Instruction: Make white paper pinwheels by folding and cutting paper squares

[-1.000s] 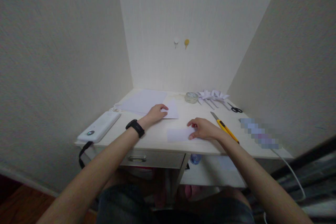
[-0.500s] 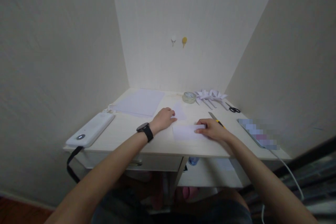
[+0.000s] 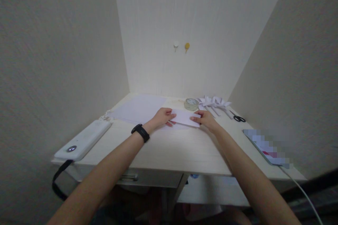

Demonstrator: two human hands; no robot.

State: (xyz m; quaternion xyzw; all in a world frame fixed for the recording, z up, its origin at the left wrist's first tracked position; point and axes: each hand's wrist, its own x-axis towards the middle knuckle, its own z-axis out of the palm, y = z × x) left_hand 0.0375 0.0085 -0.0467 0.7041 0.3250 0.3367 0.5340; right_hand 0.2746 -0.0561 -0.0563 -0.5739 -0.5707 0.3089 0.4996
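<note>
A small white rectangle of paper (image 3: 183,117) is held up a little above the desk between both hands. My left hand (image 3: 164,116), with a black watch (image 3: 141,133) on its wrist, pinches the paper's left end. At its right end, my right hand (image 3: 204,119) grips the paper between thumb and fingers. Another pale sheet lies on the desk beneath, mostly hidden by the held piece and my left hand. The utility knife seen before does not show; my right hand and arm cover that area.
Larger white sheets (image 3: 139,107) lie at the back left. Tape rolls (image 3: 191,104), folded paper pinwheels (image 3: 214,102) and black scissors (image 3: 239,118) sit at the back right. A white device (image 3: 84,140) stands left; a phone with a cable (image 3: 265,147) lies right.
My right hand has lifted the paper and carried it back and left. My left hand, which rested by the other sheet, now grips the paper's left end. The view has shifted slightly.
</note>
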